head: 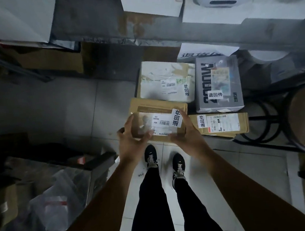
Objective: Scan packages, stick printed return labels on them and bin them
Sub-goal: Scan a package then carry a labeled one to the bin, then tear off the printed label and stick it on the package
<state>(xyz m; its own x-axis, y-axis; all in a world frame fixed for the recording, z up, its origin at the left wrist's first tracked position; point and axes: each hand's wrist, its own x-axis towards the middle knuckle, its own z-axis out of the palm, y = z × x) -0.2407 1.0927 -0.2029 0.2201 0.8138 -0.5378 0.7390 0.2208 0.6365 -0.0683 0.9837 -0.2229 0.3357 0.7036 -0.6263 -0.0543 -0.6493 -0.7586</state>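
Observation:
A brown cardboard package [156, 107] sits low over the tiled floor, among other labelled parcels. It carries a barcode sticker and a white return label [177, 120] with black characters near its right end. My left hand [131, 139] grips the package's left near corner, fingers curled around its edge. My right hand [187, 132] holds the right near side, thumb beside the return label. Whether the package rests on the floor or hangs just above it cannot be told.
Three labelled parcels lie beside it: a taped white-brown box [165, 81], a grey printed box [218, 84] and a flat brown box [221, 124]. A round black stool [301, 118] stands right. Plastic bags and cartons [50, 200] crowd the left. My feet [162, 162] stand on the tiles.

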